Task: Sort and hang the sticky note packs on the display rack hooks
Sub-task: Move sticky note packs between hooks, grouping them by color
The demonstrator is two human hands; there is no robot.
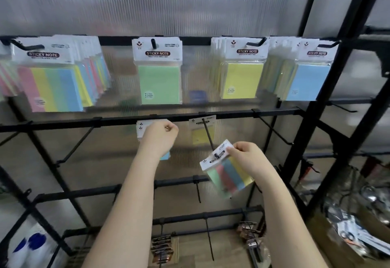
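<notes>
Hands work side by side at the middle rail of a black display rack (232,113): the right hand (247,155) pinches the white header card of a multicoloured sticky note pack (229,175), its hang hole just at the tip of a long hook (209,138), the pack tilted and not yet slid home. The left hand (160,138) is curled at a neighbouring hook, seemingly gripping a bunch of packs (141,130) with a blue corner showing below the wrist, though blur makes the hold hard to confirm. Behind the right hand's hook, one yellow pack (200,133) already hangs at the rail. Above, the top row looks well stocked and sorted: striped packs (50,79) at left, then green packs (160,77), yellow packs (242,75) and blue packs (309,77). Several middle and lower hooks stand bare, so much of the hanging appears to remain.
</notes>
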